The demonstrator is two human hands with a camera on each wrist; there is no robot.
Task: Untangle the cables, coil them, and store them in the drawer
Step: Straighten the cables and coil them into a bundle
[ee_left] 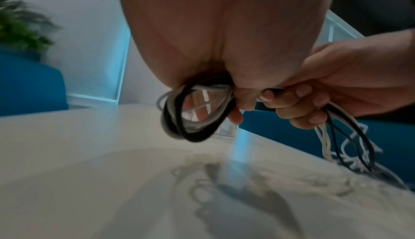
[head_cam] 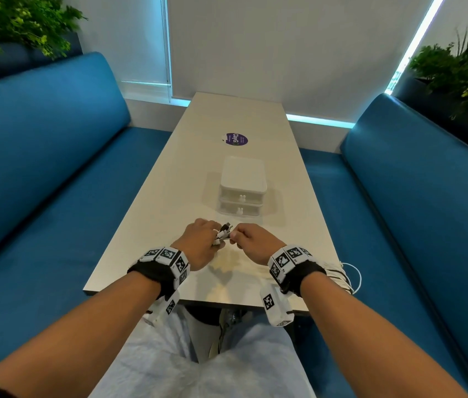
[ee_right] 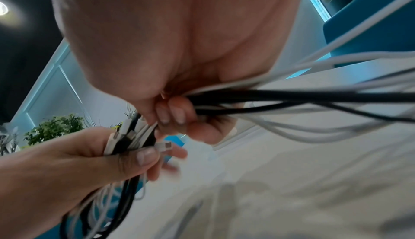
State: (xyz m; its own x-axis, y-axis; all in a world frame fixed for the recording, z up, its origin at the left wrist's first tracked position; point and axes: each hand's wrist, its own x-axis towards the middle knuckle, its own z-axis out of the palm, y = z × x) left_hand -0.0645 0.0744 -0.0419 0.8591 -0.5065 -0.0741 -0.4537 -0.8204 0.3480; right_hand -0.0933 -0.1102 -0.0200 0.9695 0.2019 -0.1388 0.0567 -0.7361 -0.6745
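A bundle of black and white cables (head_cam: 223, 234) is held above the near end of the table (head_cam: 169, 202) between both hands. My left hand (head_cam: 208, 238) grips a small looped coil of black and grey cable (ee_left: 193, 115), and several connector ends (ee_right: 125, 139) stick up from its fist. Right beside it, my right hand (head_cam: 242, 237) has its fingers (ee_right: 177, 115) curled round the same strands. Loose black and white lengths (ee_right: 325, 100) trail right to the table edge (head_cam: 346, 275). The white two-drawer unit (head_cam: 242, 188) stands just beyond the hands, both drawers closed.
A round purple sticker (head_cam: 235, 139) lies on the table beyond the drawer unit. Blue benches (head_cam: 54, 168) flank the table on both sides. Potted plants (head_cam: 465, 79) stand behind the bench backs. My knees sit under the table's near edge.
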